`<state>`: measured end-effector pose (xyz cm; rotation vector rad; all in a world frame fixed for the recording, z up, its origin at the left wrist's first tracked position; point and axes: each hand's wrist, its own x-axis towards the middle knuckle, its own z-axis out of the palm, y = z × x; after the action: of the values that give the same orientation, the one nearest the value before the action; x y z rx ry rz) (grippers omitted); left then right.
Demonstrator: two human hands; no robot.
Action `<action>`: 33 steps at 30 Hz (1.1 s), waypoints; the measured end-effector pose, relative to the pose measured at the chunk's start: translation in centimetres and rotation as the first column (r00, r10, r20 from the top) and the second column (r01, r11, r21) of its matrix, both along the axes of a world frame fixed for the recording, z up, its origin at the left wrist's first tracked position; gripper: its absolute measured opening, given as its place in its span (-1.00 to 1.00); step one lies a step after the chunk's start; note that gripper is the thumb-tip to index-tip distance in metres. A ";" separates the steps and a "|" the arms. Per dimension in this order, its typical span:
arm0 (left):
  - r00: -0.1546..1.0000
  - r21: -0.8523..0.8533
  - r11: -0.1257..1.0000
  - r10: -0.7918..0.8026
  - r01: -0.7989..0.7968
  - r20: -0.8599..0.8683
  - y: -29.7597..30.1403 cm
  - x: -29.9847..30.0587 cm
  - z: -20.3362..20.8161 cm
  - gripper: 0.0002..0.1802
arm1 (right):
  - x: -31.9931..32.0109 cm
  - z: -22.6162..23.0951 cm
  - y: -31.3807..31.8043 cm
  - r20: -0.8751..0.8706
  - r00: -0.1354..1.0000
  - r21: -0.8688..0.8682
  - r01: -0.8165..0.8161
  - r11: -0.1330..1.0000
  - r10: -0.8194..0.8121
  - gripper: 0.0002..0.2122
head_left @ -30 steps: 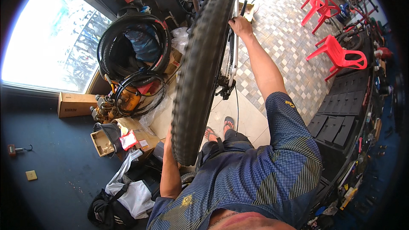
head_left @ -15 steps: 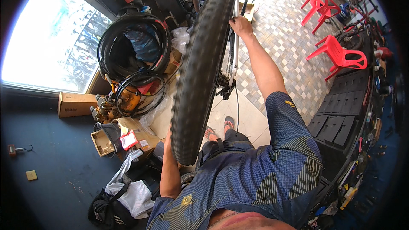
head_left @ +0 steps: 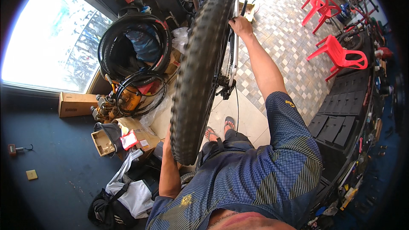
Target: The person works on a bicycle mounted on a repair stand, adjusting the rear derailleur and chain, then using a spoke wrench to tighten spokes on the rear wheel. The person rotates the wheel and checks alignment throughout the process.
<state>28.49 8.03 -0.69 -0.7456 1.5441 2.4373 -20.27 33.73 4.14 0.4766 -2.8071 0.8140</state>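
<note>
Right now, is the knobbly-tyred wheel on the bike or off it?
On, it appears: the white frame bar runs down beside the wheel to the cogs at its middle.

Stands in sandals (head_left: 229,123) on a tiled floor (head_left: 254,117), close to an upright, knobbly black bicycle tyre (head_left: 198,76). Holds the right hand (head_left: 241,25) at the white frame tube (head_left: 234,59) just beside the tyre, with fingers curled and exact grip hard to make out. Has the left forearm (head_left: 170,176) behind the tyre, with the left hand hidden. Wears a patterned blue shirt (head_left: 238,179) with yellow markings. Shares the room with piled tyres (head_left: 103,44), a cardboard box (head_left: 78,105) and a black bag (head_left: 104,213) beneath white cloth (head_left: 137,200) at left, plus two red plastic chairs (head_left: 336,51) at right.
</note>
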 end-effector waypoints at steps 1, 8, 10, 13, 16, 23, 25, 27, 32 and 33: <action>1.000 -0.022 1.000 -0.004 0.004 -0.014 -0.1 -0.1 0.1 -0.53 | 0.2 0.1 -0.2 0.001 1.000 0.001 -0.002 1.000 0.002 -0.62; 0.969 -0.101 0.983 -0.170 0.154 -0.180 -1.1 -1.2 1.1 -0.49 | -0.2 -0.1 0.0 -0.025 1.000 -0.008 -0.006 1.000 0.006 -0.68; 0.970 -0.123 0.980 -0.175 0.155 -0.172 -0.2 -3.2 4.3 -0.49 | 0.1 0.0 -0.3 -0.004 1.000 -0.001 -0.003 1.000 0.003 -0.68; 0.935 -0.238 0.952 -0.253 0.195 -0.247 1.7 -8.6 9.6 -0.50 | -0.2 -0.2 0.0 -0.029 1.000 0.012 -0.008 1.000 0.008 -0.68; 0.900 -0.313 0.925 -0.311 0.214 -0.305 3.0 -12.1 12.9 -0.51 | -0.2 -0.4 0.0 -0.029 0.999 0.018 -0.016 1.000 0.017 -0.67; 0.872 -0.338 0.916 -0.336 0.215 -0.357 2.1 -11.7 13.2 -0.53 | -0.5 -0.5 0.3 -0.044 0.999 0.017 -0.027 0.999 0.028 -0.66; 0.873 -0.332 0.917 -0.338 0.222 -0.352 1.3 -10.5 12.2 -0.53 | -0.1 -0.3 -0.1 -0.021 0.999 -0.014 -0.029 0.999 0.029 -0.65; 0.873 -0.321 0.919 -0.340 0.229 -0.350 0.6 -9.0 10.7 -0.53 | 0.1 -0.2 -0.3 -0.008 1.000 -0.022 -0.028 0.999 0.028 -0.66; 0.874 -0.280 0.928 -0.336 0.245 -0.351 -1.3 -4.6 5.5 -0.54 | -0.8 -0.8 0.3 -0.023 1.000 -0.006 -0.020 1.000 0.020 -0.67; 0.876 -0.268 0.931 -0.333 0.247 -0.349 -1.7 -3.5 4.2 -0.54 | -0.8 -0.9 0.3 -0.019 1.000 -0.002 -0.025 1.000 0.025 -0.66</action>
<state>24.94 6.34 3.49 -0.0278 1.9217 2.3035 -21.09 34.04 3.20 0.5170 -2.7881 0.8126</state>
